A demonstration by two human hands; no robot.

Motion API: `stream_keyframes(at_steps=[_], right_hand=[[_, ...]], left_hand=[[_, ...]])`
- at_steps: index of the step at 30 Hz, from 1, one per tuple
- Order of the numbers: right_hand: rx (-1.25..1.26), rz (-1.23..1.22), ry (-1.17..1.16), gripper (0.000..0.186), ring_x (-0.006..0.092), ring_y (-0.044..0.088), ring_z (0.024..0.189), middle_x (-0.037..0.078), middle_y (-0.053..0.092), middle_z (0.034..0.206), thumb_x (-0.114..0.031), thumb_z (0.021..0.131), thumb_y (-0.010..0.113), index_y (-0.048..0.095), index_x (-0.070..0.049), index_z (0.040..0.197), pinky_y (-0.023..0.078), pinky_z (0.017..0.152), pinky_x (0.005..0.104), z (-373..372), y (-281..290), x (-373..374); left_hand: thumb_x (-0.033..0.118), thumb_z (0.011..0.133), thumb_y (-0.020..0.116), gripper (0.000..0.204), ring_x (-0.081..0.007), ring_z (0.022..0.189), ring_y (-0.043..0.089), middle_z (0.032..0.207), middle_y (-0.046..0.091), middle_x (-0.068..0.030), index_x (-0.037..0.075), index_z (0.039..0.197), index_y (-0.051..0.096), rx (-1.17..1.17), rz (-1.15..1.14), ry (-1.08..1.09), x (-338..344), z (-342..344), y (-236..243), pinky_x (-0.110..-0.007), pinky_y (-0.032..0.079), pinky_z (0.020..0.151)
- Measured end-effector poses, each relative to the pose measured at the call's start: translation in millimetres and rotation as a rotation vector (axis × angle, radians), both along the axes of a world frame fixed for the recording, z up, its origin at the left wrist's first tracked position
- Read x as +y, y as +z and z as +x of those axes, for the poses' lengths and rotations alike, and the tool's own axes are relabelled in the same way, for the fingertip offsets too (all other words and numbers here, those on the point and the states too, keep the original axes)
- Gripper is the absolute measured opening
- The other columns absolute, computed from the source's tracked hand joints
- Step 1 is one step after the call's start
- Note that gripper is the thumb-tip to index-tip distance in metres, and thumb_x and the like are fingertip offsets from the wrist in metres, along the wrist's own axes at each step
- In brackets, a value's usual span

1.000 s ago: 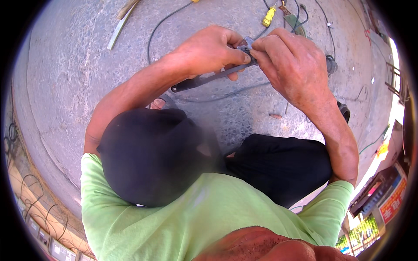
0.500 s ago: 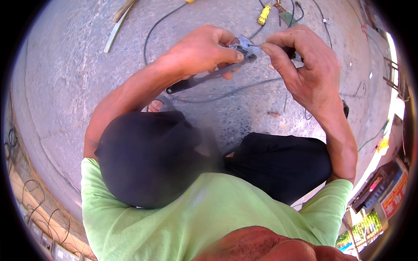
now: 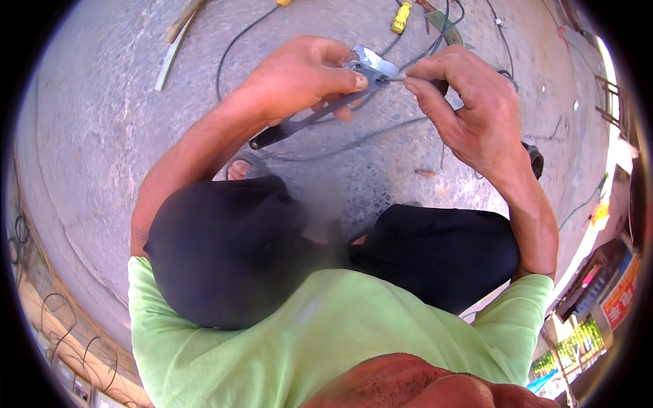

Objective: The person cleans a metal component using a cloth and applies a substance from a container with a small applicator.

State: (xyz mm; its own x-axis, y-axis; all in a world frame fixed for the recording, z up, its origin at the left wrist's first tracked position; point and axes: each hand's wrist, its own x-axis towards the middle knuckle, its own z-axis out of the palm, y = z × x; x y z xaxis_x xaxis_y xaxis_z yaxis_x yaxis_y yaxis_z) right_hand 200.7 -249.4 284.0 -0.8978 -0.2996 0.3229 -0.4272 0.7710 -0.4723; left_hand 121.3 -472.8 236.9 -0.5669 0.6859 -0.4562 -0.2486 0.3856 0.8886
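My left hand (image 3: 299, 78) grips a flat grey metal part (image 3: 371, 64) with a long dark bar (image 3: 299, 126) running down to the left from it. The thumb presses on top of the part. My right hand (image 3: 469, 109) pinches a thin metal piece (image 3: 394, 79) between thumb and forefinger, its tip touching the edge of the metal part. Both hands are held above a grey stone floor (image 3: 102, 136). My knees in dark trousers (image 3: 435, 251) and a green shirt fill the lower picture.
Dark cables (image 3: 354, 143) trail across the floor under the hands. A yellow-handled tool (image 3: 401, 17) lies at the top, a pale strip (image 3: 170, 54) at the upper left. A sandalled foot (image 3: 238, 166) shows below the bar. Shop goods stand at the right edge.
My right hand has drawn back to the right, away from the left hand, and now pinches the thin piece at the part's edge. The left hand has stayed almost still.
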Motion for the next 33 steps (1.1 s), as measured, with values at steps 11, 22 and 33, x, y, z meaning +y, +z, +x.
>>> stream_keyframes(at_steps=[11, 22, 33], right_hand=[[0.040, 0.061, 0.041, 0.011, 0.0289, 0.065, 0.068, 0.007, 0.061, 0.076, -0.011, 0.079, 0.076, 0.067, -0.009, 0.086, 0.053, 0.059, 0.0391, -1.3, -9.2, 1.5], [0.118, 0.138, 0.089, 0.013, 0.0275, 0.062, 0.064, 0.006, 0.056, 0.074, -0.014, 0.080, 0.076, 0.065, -0.009, 0.085, 0.051, 0.055, 0.0386, -3.3, -12.4, -0.6], [0.189, 0.272, 0.115, 0.018, 0.0252, 0.062, 0.063, 0.005, 0.054, 0.075, -0.018, 0.077, 0.077, 0.062, -0.010, 0.083, 0.050, 0.056, 0.0367, -2.8, -13.9, -3.0]], left_hand=[[0.026, 0.089, 0.070, 0.029, -0.0139, 0.064, 0.068, 0.082, 0.068, -0.0064, 0.000, 0.102, 0.068, 0.005, 0.000, 0.011, 1.7, 0.6, -0.7, -0.024, 0.048, 0.058], [0.027, 0.089, 0.069, 0.027, -0.0139, 0.066, 0.069, 0.081, 0.069, -0.0060, 0.001, 0.098, 0.068, 0.035, -0.020, 0.006, 1.8, 0.5, 1.3, -0.025, 0.049, 0.060], [0.026, 0.090, 0.069, 0.026, -0.0148, 0.067, 0.071, 0.082, 0.070, -0.0071, 0.001, 0.096, 0.069, 0.042, -0.025, 0.018, 1.7, 2.7, 3.4, -0.025, 0.049, 0.062]])
